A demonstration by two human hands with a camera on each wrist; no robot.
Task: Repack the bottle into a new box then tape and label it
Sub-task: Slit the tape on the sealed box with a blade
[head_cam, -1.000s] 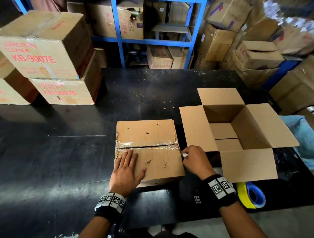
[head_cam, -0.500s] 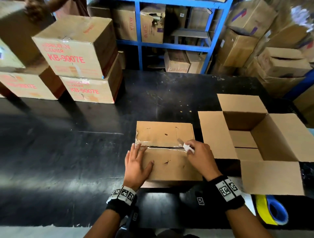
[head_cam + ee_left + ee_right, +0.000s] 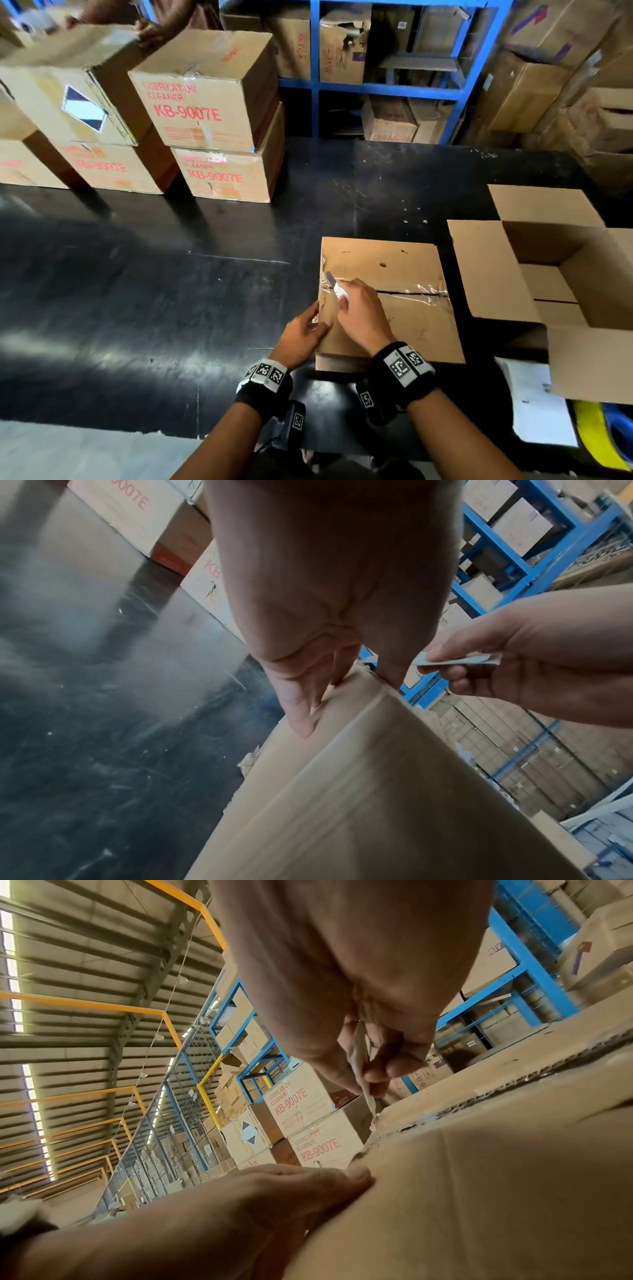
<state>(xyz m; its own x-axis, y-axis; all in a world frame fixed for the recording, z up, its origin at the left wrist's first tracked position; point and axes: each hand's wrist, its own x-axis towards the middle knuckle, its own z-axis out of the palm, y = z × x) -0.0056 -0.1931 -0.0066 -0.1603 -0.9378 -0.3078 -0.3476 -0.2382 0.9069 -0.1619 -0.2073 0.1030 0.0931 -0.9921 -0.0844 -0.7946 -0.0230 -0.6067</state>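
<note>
Old box (image 3: 411, 318), lower centre, taped seam; bottle unseen. Right hand (image 3: 363, 318) pinches cutter (image 3: 337, 287) at seam's left end. Left hand (image 3: 303, 334), fingers straight, steadies edge. Advice: shallow blade, fingers off the cutting line.

Dim overhead light, glare on table (image 3: 171, 308), blurred edges.

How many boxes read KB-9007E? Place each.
3: top box, lower box under it, and left box, blurred. A cut-off far-left box may be another.
</note>
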